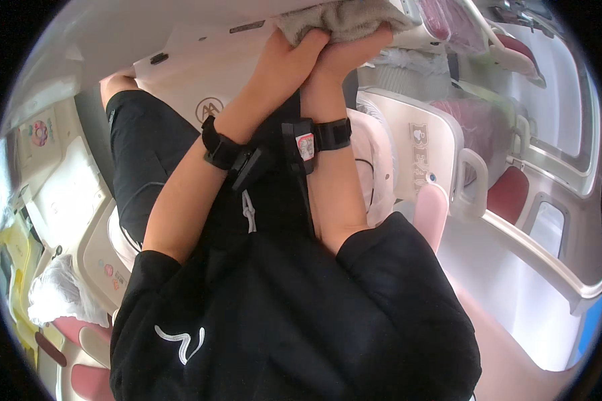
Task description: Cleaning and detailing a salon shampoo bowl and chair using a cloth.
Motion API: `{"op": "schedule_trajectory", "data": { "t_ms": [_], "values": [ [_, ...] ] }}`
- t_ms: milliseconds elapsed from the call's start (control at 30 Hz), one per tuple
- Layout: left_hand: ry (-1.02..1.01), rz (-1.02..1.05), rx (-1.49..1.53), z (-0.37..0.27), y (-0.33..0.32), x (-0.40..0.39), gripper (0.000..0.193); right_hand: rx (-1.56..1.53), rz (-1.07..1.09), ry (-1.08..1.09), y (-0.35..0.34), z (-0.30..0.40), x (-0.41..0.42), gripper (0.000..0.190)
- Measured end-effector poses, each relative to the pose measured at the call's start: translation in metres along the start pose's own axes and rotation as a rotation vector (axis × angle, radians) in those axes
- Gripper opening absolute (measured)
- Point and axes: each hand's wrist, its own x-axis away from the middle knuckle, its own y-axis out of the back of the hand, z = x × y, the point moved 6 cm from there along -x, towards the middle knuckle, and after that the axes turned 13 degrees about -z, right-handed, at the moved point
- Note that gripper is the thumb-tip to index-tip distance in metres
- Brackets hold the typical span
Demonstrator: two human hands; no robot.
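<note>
A grey-beige plush cloth (351,19) is bunched up at the top of the view, in front of a pale panel. My left hand (292,56) grips its near edge, thumb pressed on top. Beside it and touching it, my right hand (350,56) holds the cloth from below on the right; most fingers of both hands are hidden by the fabric. My forearms converge, and each wrist wears a black strap with a box-shaped device, the left device (246,168) and the right device (301,146).
A cream panel with a round emblem (209,109) stands before my knees. To the right are a lettered cream seat back (421,145), a pink armrest (430,213) and plastic-wrapped seats (474,125). On the left, a white plastic bag (65,293) hangs near cream seat backs.
</note>
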Motion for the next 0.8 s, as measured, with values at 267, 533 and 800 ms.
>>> {"op": "schedule_trajectory", "data": {
  "t_ms": [267, 533, 800],
  "values": [
    [-0.072, 0.024, -0.097, 0.012, 0.007, 0.000, 0.034, -0.145, -0.007, 0.001, 0.002, -0.026, 0.001, 0.028],
    [-0.160, 0.021, -0.284, 0.017, 0.014, -0.004, 0.036, -1.173, 0.619, -0.419, 0.000, -0.014, 0.023, 0.032],
    [-0.121, -0.031, -0.607, 0.017, 0.055, -0.002, 0.047, -1.261, 0.581, -0.890, 0.002, -0.041, 0.063, 0.037]
  ]
}}
